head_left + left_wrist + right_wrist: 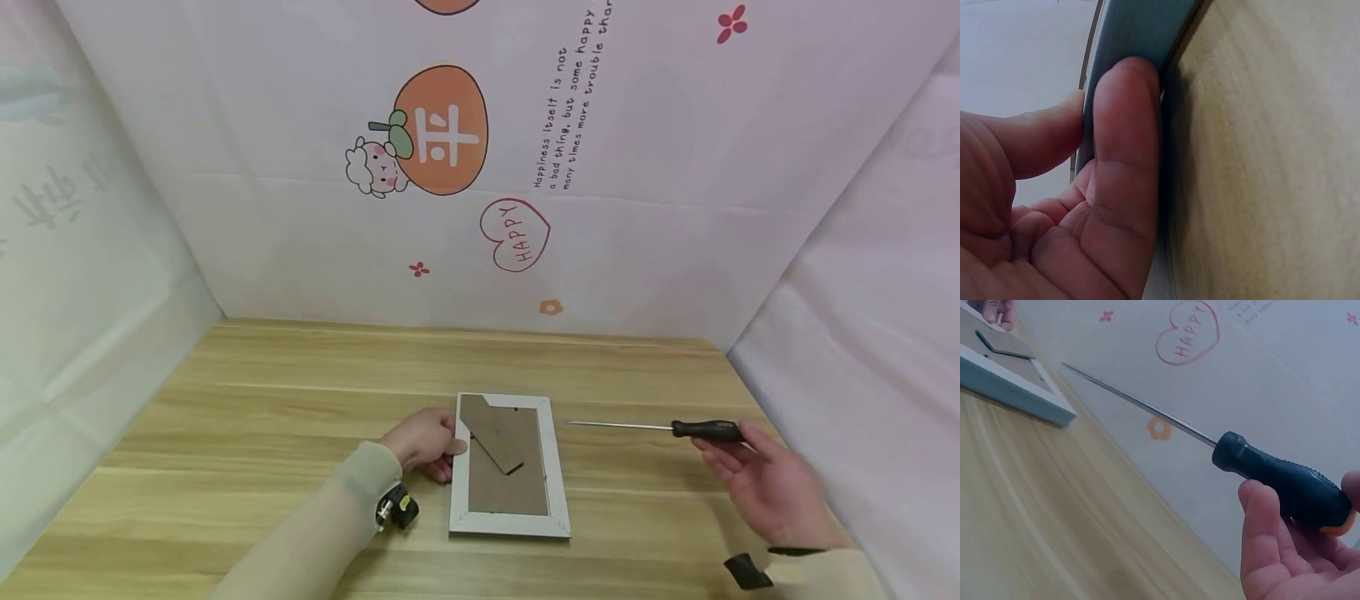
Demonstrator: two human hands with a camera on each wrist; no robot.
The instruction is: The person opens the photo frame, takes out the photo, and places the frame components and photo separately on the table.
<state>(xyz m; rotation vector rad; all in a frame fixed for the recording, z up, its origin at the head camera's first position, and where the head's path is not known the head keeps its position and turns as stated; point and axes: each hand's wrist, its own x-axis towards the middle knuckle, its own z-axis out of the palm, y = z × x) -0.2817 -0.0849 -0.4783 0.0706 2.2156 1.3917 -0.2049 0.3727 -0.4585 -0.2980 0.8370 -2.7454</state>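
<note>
The left hand (429, 443) pinches a white and brown frame (510, 493). The right hand (772, 483) grips a black screwdriver (701, 430), pointing toward the left hand.

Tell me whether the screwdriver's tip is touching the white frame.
No, the head view shows a gap between the screwdriver tip and the white frame.

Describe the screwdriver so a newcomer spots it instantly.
On the wood-grain table lies a white-bordered frame. To its right, the person's right hand holds the screwdriver. Unlike the flat frame, it has a thin metal shaft and dark handle.
</note>
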